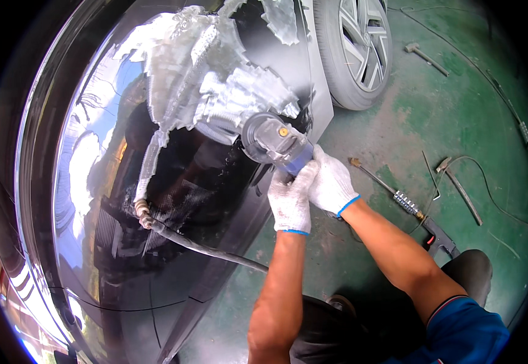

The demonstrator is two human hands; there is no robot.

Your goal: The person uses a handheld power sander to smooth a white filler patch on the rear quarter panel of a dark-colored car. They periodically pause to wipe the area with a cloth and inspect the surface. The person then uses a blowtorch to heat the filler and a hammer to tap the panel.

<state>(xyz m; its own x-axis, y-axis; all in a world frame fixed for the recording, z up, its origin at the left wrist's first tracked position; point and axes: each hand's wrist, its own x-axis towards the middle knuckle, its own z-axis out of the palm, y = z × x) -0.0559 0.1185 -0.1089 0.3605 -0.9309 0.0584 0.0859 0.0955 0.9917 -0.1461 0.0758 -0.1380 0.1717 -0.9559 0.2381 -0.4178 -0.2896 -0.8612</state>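
Both hands wear white knit gloves with blue cuffs and are closed round an angle grinder (283,144). My left hand (291,205) wraps the body from the near side. My right hand (332,181) grips it from the right, farther back. The grinder's round disc end is at the dark car panel (209,176), by the lower edge of a bare, shiny ground patch (182,67); I cannot tell whether the disc touches. A metal clamp fitting (143,213) sits on the panel at the foot of a narrow bare strip, with a thick grey cable (215,252) running from it.
A car wheel (358,51) stands beyond the panel. On the green floor (434,115) lie a hammer (428,59), another hammer (462,191), a bent rod (433,176), a gun-handled tool with a long shaft (406,203), and thin cables. My knee (473,273) is at the lower right.
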